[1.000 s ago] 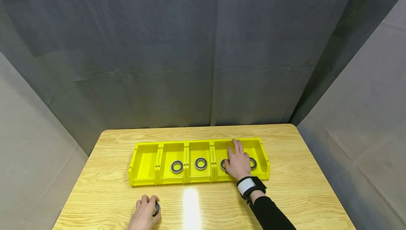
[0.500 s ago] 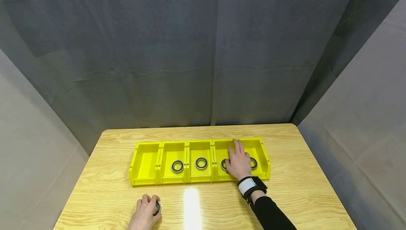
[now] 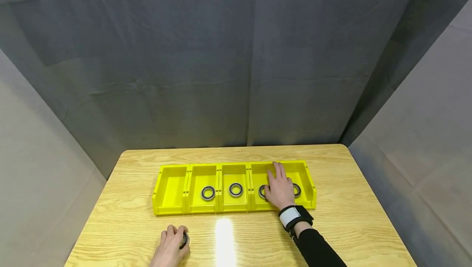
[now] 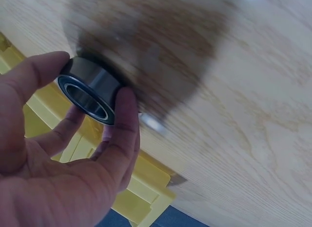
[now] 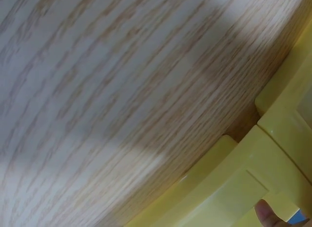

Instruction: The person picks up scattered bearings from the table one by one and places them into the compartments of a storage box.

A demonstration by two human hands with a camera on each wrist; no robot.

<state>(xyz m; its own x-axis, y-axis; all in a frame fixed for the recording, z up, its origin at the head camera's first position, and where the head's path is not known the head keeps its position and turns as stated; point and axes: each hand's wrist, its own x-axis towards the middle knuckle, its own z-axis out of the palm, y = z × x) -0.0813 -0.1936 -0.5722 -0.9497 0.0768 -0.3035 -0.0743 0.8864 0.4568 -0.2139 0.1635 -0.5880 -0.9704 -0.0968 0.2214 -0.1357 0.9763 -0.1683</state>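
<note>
A ball bearing (image 4: 95, 78), steel outside with a dark seal on its face, is pinched between the thumb and fingertips of my left hand (image 3: 169, 245), in front of the bins. In the left wrist view it tilts above the wooden table. My right hand (image 3: 279, 189) reaches over the right end of the yellow bins (image 3: 203, 209), fingers stretched toward the back wall. Beside its thumb lies a bearing (image 3: 262, 192), partly covered; another bearing (image 3: 296, 190) shows past the hand's right side. The right wrist view catches only a fingertip (image 5: 265, 212) at a bin's front edge.
One bearing (image 3: 208, 193) lies in the second bin from the left, another bearing (image 3: 236, 190) in the middle bin. The bins stand side by side on the wooden table (image 3: 129, 201). Grey curtains (image 3: 184, 74) hang behind and at both sides.
The head view shifts slightly, so everything sits a little further right in it. Both hands keep their places, and the bearing stays in my left hand.
</note>
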